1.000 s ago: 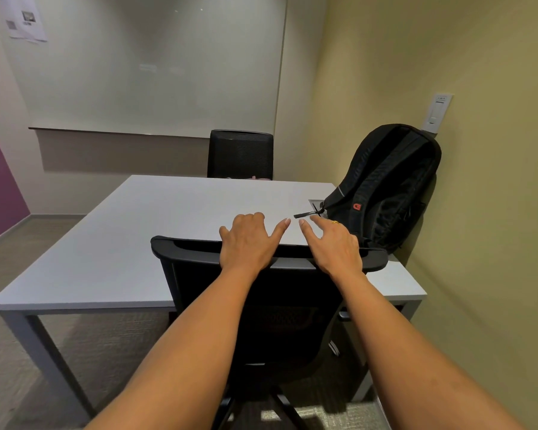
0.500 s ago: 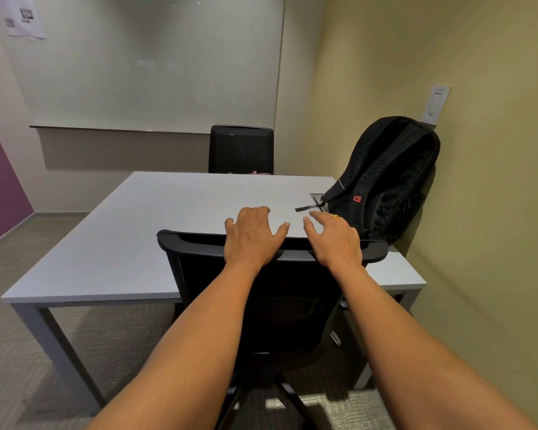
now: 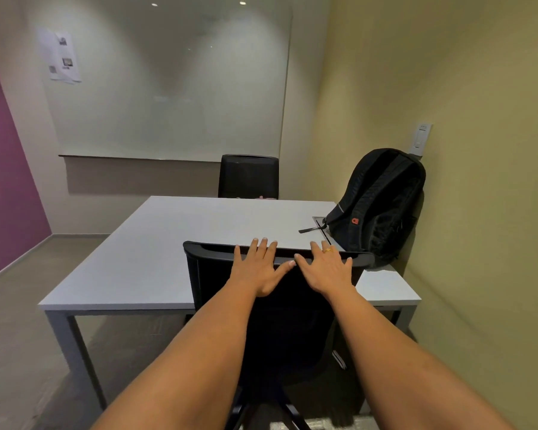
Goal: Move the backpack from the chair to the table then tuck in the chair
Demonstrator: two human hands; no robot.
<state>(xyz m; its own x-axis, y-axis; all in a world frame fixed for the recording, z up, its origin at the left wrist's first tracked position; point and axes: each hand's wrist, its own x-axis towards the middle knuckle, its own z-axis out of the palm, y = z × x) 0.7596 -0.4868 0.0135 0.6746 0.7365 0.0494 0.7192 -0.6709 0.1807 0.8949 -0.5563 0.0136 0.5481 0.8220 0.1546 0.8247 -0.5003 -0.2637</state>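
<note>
- Pressing on the top of the black chair (image 3: 224,274) in the lower middle of the frame, the left hand (image 3: 258,270) lies flat with its fingers spread.
- Just beside it, the right hand (image 3: 328,268) lies flat too, fingers spread.
- At middle right, the black backpack (image 3: 382,203) stands on the white table (image 3: 174,243), leaning on the wall.
- The chair sits close against the table edge.

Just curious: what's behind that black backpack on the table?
The backpack leans on the yellow wall; a white wall switch shows above it. Whatever lies directly behind is hidden.
</note>
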